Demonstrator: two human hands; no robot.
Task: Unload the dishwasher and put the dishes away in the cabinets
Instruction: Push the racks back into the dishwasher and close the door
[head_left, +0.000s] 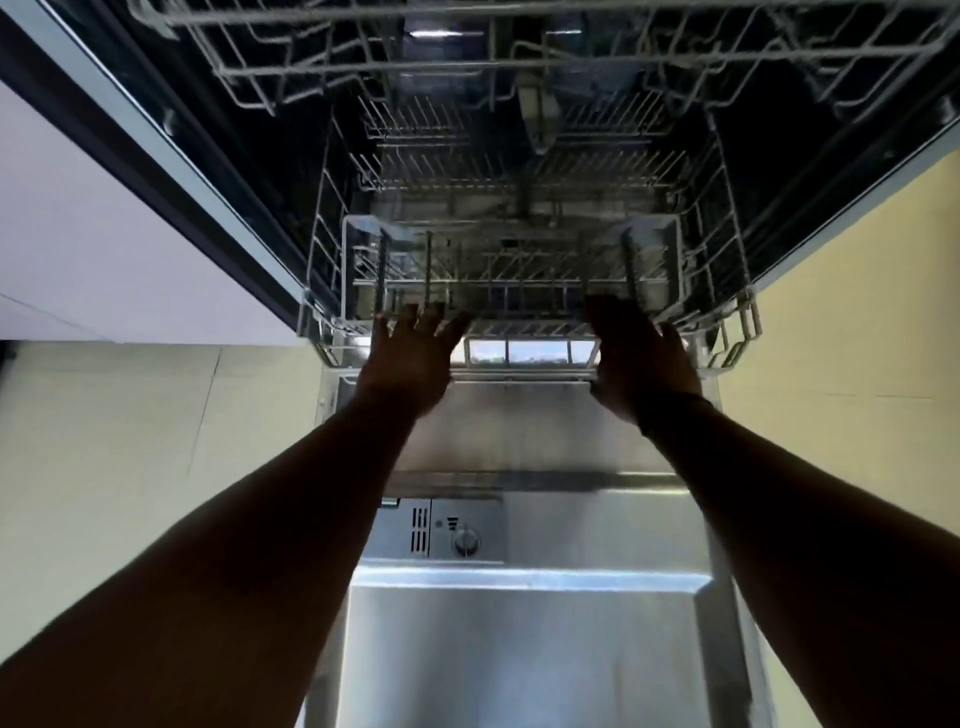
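The dishwasher stands open, its steel door (519, 639) folded down toward me. The lower wire rack (524, 291) sits mostly inside the tub and shows no dishes. A grey cutlery basket (511, 244) lies across its front. My left hand (410, 358) reaches to the rack's front edge on the left, fingers spread, holding nothing. My right hand (644, 364) is at the front edge on the right, fingers apart, also holding nothing. The upper rack (467, 57) hangs above, with no dishes visible in it.
The detergent dispenser (441, 530) sits in the door's inner face. Pale floor tiles (130, 441) lie on both sides of the door. A white cabinet front (78, 234) stands at the left of the tub.
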